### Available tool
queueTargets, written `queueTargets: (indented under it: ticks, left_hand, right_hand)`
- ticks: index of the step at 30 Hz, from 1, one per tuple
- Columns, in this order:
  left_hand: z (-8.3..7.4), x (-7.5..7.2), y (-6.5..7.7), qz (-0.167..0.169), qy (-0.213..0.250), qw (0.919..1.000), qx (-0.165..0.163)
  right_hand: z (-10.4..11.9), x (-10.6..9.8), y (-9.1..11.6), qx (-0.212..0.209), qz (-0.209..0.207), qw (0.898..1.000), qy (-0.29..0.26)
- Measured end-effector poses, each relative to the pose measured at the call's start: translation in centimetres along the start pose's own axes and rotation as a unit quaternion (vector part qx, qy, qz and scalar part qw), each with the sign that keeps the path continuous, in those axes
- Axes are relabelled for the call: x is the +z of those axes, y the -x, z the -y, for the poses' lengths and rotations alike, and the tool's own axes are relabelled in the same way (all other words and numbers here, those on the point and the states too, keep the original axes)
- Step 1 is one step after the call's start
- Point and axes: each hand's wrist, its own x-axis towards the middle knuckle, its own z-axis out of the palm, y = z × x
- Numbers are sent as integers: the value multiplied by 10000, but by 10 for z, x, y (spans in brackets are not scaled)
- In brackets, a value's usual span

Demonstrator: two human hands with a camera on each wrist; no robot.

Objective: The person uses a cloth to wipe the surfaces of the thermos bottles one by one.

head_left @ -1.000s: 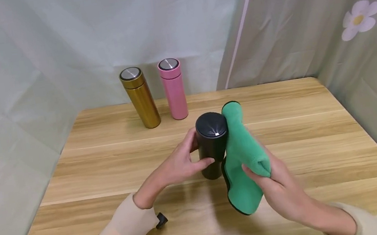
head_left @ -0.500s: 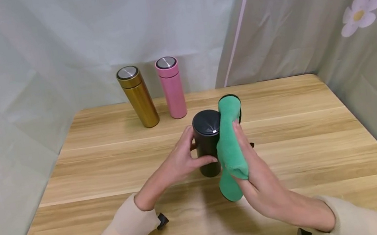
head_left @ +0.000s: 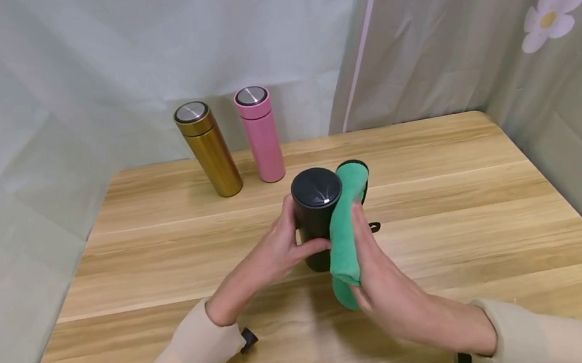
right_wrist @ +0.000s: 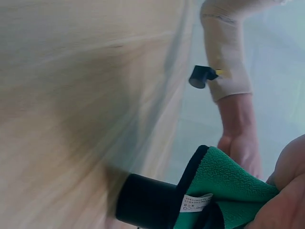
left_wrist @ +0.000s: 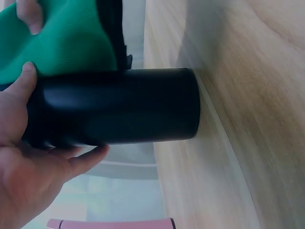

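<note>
A black thermos bottle (head_left: 313, 220) stands upright near the middle of the wooden table. My left hand (head_left: 279, 249) grips it from the left, thumb in front and fingers behind, as the left wrist view also shows on the bottle (left_wrist: 119, 107). My right hand (head_left: 393, 291) holds a folded green cloth (head_left: 343, 236) against the bottle's right side, its fingers lying along the cloth. The right wrist view shows a dark edging and a white label on the cloth (right_wrist: 228, 179); the bottle's base (right_wrist: 143, 200) sticks out below it. Cloth and hand hide the bottle's right side.
Behind and to the left stand a gold thermos bottle (head_left: 211, 155) and a pink thermos bottle (head_left: 263, 139), both with silver-topped lids. The wooden table (head_left: 474, 211) reaches back to a pale curtain (head_left: 101, 65) with a flower print at right.
My right hand has moved left and turned, pressing the cloth onto the bottle's right side; its fingers now lie straighter along it. My left hand keeps its grip, and the bottle stays upright.
</note>
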Motion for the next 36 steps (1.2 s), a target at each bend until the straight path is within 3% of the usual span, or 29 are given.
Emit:
queueTargets:
  ticks: [10,18,26,31,36]
  left_hand:
    - [1,0,-3,-123,-201,9993,-276]
    - [-1,3,-2,-160,-261,9984,-481]
    - [-3,9,-1,-201,-795,9957,-423]
    - [-3,11,-2,-388,-661,9964,-369]
    - [-4,13,-1,-631,-463,9951,-610]
  right_hand:
    - [-14,15,15,220,728,9963,404]
    - [-33,29,25,100,896,9956,261]
    - [-41,24,23,311,1721,9841,316]
    - [-44,22,15,421,1753,9836,-94]
    - [-46,22,12,779,1931,9774,-371]
